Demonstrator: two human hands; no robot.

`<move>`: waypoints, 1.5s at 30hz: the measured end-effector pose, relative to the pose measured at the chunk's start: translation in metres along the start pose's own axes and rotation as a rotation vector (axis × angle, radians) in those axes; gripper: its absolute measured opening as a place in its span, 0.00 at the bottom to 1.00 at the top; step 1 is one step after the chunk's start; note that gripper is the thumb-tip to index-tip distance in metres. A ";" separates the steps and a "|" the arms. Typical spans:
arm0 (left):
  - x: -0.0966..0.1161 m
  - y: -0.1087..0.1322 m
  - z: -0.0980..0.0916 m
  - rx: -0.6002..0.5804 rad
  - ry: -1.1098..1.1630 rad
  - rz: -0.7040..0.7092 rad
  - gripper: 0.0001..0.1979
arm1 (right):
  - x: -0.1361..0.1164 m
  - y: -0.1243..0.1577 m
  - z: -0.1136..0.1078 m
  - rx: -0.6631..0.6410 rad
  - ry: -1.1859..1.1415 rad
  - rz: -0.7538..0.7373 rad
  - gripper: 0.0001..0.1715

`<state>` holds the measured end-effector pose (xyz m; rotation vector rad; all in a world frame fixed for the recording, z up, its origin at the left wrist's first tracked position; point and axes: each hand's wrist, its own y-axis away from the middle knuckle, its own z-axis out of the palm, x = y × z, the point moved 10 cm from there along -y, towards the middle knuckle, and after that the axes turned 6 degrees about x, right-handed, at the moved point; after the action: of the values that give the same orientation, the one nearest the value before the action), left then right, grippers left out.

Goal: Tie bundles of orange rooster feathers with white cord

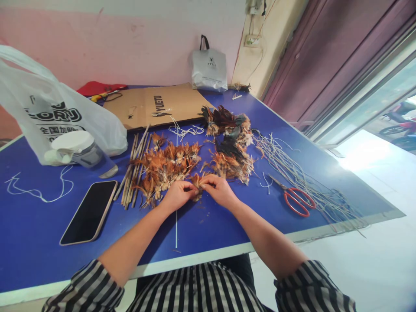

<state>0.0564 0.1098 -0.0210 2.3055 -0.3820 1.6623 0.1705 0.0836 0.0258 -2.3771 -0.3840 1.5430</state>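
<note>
My left hand [182,194] and my right hand [217,190] meet over the blue table, fingers pinched together. Between them they grip a small tuft of brown feathers [196,181]; its lower end shows below the fingertips. Just left of my left hand spreads a pile of orange-brown feathers [169,167]. Beyond my right hand lies a heap of brown and black feathers [231,160], with darker feather bunches [227,122] behind it. Scissors with red handles [297,200] rest to the right, beside a spread of long pale strings [292,169].
Thin sticks [133,169] and a phone [89,212] lie on the left. A white plastic bag [65,104] stands behind a lidded clear cup [84,149]. Flattened cardboard [143,106] and a silver bag [209,71] are at the back. The blue table [227,229] has a pale front edge.
</note>
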 end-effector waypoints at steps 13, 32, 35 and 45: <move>-0.008 -0.003 -0.001 -0.028 0.088 -0.029 0.07 | 0.000 0.009 0.008 -0.049 0.265 -0.100 0.07; -0.002 0.001 0.001 -0.045 0.102 -0.112 0.12 | -0.002 0.006 0.012 -0.059 0.348 -0.024 0.04; -0.003 0.002 0.001 -0.045 0.094 -0.119 0.13 | 0.002 0.005 0.013 -0.061 0.335 -0.006 0.03; -0.005 0.002 -0.001 -0.070 0.146 -0.168 0.18 | -0.001 0.005 0.013 -0.044 0.316 -0.012 0.06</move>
<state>0.0537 0.1079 -0.0250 2.0880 -0.2059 1.6919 0.1583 0.0794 0.0198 -2.5900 -0.3624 1.1365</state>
